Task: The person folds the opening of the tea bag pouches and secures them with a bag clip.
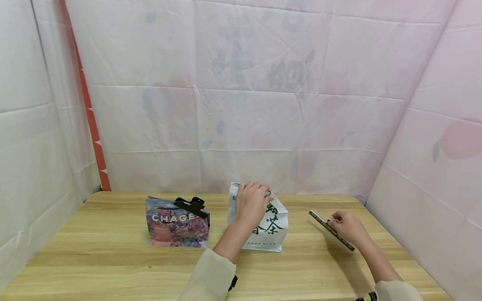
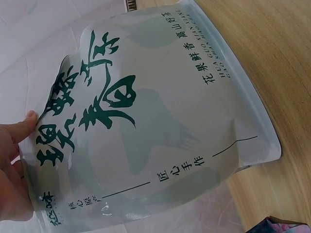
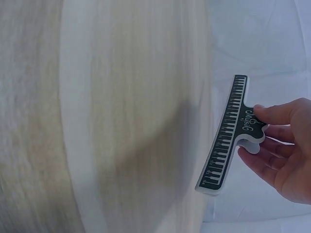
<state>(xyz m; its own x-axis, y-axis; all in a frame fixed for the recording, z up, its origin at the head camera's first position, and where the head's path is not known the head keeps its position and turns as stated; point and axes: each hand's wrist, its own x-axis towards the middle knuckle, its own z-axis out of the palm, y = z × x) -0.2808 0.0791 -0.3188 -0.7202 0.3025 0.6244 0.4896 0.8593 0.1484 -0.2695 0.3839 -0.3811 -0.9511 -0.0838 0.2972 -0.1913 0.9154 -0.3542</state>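
Observation:
In the head view, my left hand [image 1: 251,204] grips the top edge of a white tea bag [image 1: 272,235] with dark green characters, which stands upright on the table. The left wrist view shows the bag's front [image 2: 155,111] large, with the thumb and fingers of the left hand [image 2: 13,174] at its top edge. Off to the right, my right hand [image 1: 350,228] pinches the handle of a long clip [image 1: 322,222] above the table. Seen from the right wrist, this clip [image 3: 224,141] has a black-and-white piano-key pattern and the word "Music".
A colourful floral bag [image 1: 173,230] marked "CHAGE" stands left of the white bag, a black clip [image 1: 193,207] across its top right. Underneath is a wooden table [image 1: 118,271]. Pale printed cloth [image 1: 243,101] hangs behind it and along both sides.

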